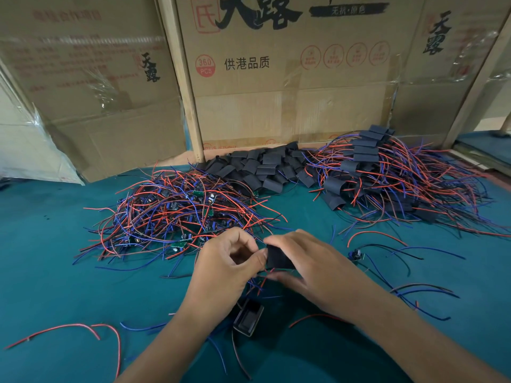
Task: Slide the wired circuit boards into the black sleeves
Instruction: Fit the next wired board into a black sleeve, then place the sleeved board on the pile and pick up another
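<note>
On the far left, loose red and blue wires (83, 331) lie on the green table (47, 258). Behind them, toward the middle, sits a tangled pile of wired circuit boards (177, 211), bare green boards showing among red and blue leads. The left hand (226, 261) comes in from the lower edge, forearm angled up and to the right, wrist bent so the curled fingers face the other hand; its grip is pinched at the left edge of a black sleeve (279, 258), where short red and blue wire ends stick out below. Whether a board is already inside the sleeve cannot be told. Below the hands a small black rectangular box (249, 317) rests on the table. The right hand (307, 269) reaches in from the lower right, forearm running diagonally, fingers over the sleeve's top and thumb beneath it, its grip closed around the sleeve just above the table. Behind, a heap of empty black sleeves (262, 170) lies against the cardboard boxes (290, 78). Further right spreads a pile of sleeved boards (387, 178), and one bare wired board (358, 255) lies alone near the right hand.
</note>
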Demonstrator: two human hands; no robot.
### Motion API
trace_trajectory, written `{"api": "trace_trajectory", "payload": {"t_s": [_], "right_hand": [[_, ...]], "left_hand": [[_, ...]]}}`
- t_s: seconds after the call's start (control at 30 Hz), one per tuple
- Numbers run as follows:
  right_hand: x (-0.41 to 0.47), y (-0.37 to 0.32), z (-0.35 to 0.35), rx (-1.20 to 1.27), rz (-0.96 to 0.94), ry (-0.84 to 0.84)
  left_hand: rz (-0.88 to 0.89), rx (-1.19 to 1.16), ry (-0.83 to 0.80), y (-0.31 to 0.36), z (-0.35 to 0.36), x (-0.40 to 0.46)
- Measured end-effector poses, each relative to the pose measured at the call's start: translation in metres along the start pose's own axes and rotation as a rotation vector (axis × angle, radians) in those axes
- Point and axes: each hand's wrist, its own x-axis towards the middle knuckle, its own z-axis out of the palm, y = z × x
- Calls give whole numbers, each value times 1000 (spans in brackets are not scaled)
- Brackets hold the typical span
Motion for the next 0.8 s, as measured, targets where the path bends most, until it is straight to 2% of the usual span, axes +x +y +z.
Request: {"api": "trace_trajectory", "payload": {"t_s": [0.43, 0.8], "right_hand": [[1, -6, 4, -304, -48, 36], [2, -10, -1, -343, -16, -19]], "left_hand": [[-28, -59, -42, 6, 0, -1], [-21, -10, -49, 6, 0, -3]]}}
